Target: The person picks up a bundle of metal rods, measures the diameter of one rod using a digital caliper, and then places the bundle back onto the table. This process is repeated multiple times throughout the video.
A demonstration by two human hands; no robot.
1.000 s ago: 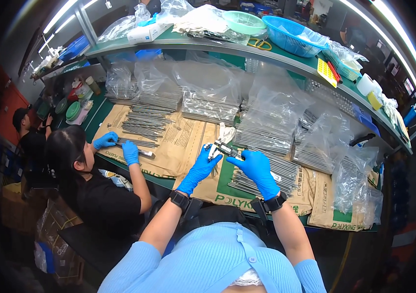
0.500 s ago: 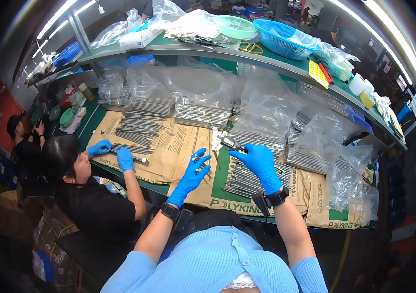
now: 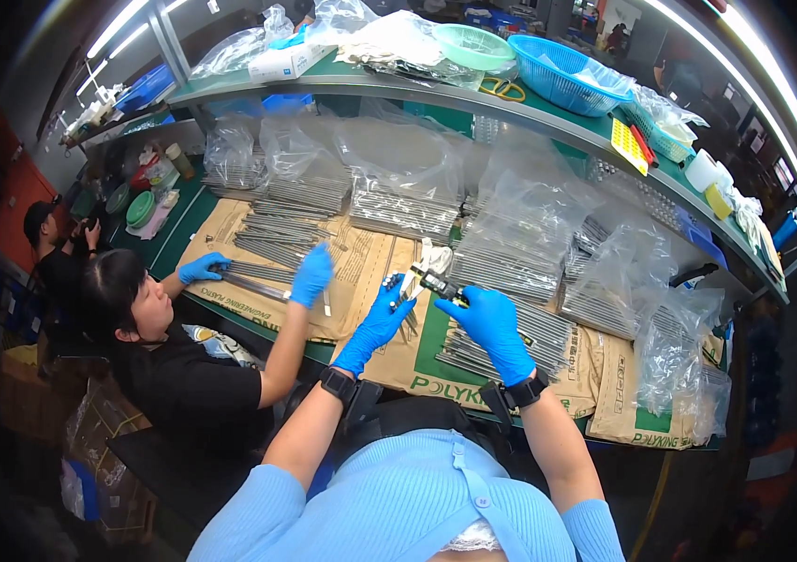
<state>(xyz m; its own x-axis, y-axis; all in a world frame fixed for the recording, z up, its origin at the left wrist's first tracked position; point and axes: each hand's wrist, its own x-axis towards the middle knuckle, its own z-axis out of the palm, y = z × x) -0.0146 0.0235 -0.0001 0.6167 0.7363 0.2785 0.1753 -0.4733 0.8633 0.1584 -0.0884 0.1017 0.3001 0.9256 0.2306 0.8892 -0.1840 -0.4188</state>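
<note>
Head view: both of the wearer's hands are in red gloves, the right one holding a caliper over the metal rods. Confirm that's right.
Not quite: in the head view the gloves are blue, not red. The left hand and right hand both wear them, and the right one does hold the caliper over the metal rods.

The small part at the left hand (image 3: pixel 378 323) fingertips is too small to be identified. The caliper (image 3: pixel 438 282) jaws are partly hidden by the right hand (image 3: pixel 490 323). Contents of the far plastic bags (image 3: pixel 398 159) are blurred by glare. The co-worker's gloved hand (image 3: pixel 202 269) partly covers a metal rod (image 3: pixel 250 272). The far right shelf (image 3: pixel 745 225) is distorted at the rim.
</note>
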